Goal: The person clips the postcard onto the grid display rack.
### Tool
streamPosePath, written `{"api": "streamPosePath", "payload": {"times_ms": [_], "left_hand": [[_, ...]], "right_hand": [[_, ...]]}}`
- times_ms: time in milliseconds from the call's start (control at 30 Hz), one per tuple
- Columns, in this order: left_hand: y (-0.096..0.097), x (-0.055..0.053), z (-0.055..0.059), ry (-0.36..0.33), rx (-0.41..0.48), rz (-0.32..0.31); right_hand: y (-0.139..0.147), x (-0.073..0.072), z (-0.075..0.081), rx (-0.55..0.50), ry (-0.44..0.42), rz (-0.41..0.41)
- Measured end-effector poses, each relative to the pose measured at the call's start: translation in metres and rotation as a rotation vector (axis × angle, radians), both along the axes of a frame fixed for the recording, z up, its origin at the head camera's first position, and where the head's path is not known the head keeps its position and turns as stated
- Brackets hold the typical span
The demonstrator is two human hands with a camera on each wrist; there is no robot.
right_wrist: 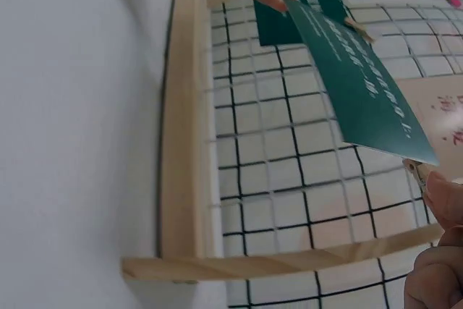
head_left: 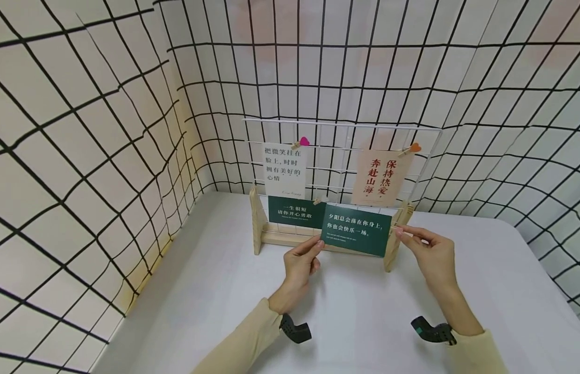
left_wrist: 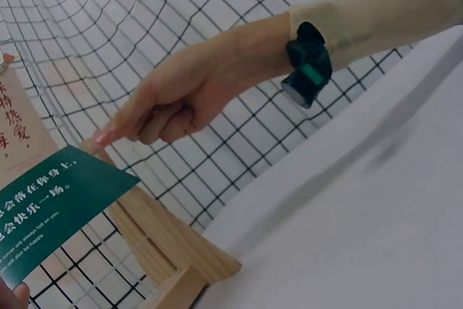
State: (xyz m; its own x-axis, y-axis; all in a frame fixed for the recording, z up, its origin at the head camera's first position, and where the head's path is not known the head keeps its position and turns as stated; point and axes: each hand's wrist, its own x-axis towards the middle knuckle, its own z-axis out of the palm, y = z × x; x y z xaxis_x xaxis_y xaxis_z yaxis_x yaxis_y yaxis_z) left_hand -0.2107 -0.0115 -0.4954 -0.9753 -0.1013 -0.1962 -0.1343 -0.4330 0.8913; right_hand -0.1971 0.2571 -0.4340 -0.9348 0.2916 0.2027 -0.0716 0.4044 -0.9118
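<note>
A dark green card point(head_left: 355, 240) with white lettering is held in front of the lower right part of a small white wire rack on a wooden stand point(head_left: 256, 223). My left hand point(head_left: 298, 267) pinches the card's lower left corner between thumb and fingers. At its right edge, my right hand point(head_left: 434, 254) pinches a small wooden clothespin point(right_wrist: 415, 170), whose tip meets the card's corner in the right wrist view. Another green card point(head_left: 296, 213) hangs on the rack to the left, with a clothespin point(head_left: 318, 201) at its upper right, partly overlapped by the held card.
Above, a white card point(head_left: 285, 171) hangs by a clothespin with a pink heart point(head_left: 304, 141). A pale pink card point(head_left: 380, 179) with red lettering hangs from one with an orange heart point(head_left: 415, 148). Black netting point(head_left: 84, 130) surrounds the white tabletop point(head_left: 187, 291).
</note>
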Motion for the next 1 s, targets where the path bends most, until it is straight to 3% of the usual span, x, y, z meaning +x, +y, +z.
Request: {"api": "streamPosePath", "payload": {"times_ms": [133,267,533,1000], "left_hand": [[0.003,0.0,-0.001,-0.001,0.007,0.006],[0.006,-0.002,-0.005,0.011,0.017,0.006],[0.018,-0.009,-0.008,0.03,0.038,-0.005],[0.034,-0.019,-0.011,0.035,0.093,0.021]], "right_hand": [[0.008,-0.003,0.012,0.03,0.124,-0.027],[0.016,-0.008,0.019,0.056,0.21,-0.003],[0.014,-0.017,0.024,0.138,0.251,0.045],[0.004,-0.034,0.046,0.408,0.361,0.112]]}}
